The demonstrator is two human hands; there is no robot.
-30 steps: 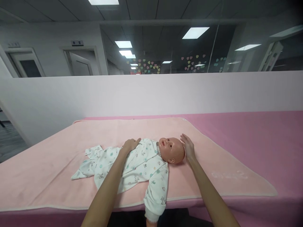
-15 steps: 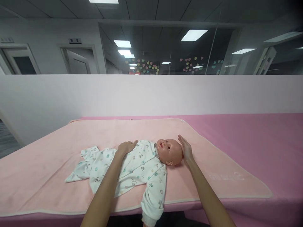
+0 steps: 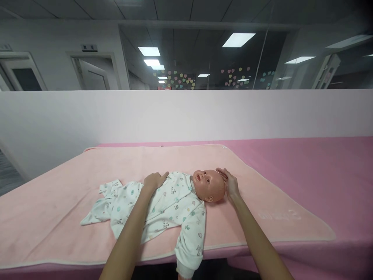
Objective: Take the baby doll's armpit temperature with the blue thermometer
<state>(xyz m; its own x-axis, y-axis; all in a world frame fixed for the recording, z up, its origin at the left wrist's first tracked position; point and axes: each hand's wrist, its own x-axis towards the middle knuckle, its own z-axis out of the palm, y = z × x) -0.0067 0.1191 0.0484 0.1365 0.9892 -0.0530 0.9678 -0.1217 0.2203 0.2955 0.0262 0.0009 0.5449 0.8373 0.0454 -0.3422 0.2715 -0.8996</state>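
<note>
A baby doll (image 3: 209, 186) lies on its back across a peach blanket (image 3: 72, 167), head to the right, face turned up. It wears a white romper (image 3: 169, 208) printed with small animals and green dots. One sleeve hangs over the near edge, with a bit of the doll's hand below the cuff. My left hand (image 3: 154, 182) rests on the far side of the doll's body, fingers laid over the cloth and thumb outstretched. Against the top of the doll's head is my right hand (image 3: 230, 182), its fingers extended and slightly curved over the crown.
Under the blanket is a pink cover (image 3: 329, 175), showing widely at the right and along the front edge. A white partition (image 3: 186, 116) stands behind. Beyond it are a window with heart stickers and two doors at the left.
My right hand's fingers have curled in a little over the top of the doll's head. The left hand stays on the doll's body. The view has tilted slightly.
</note>
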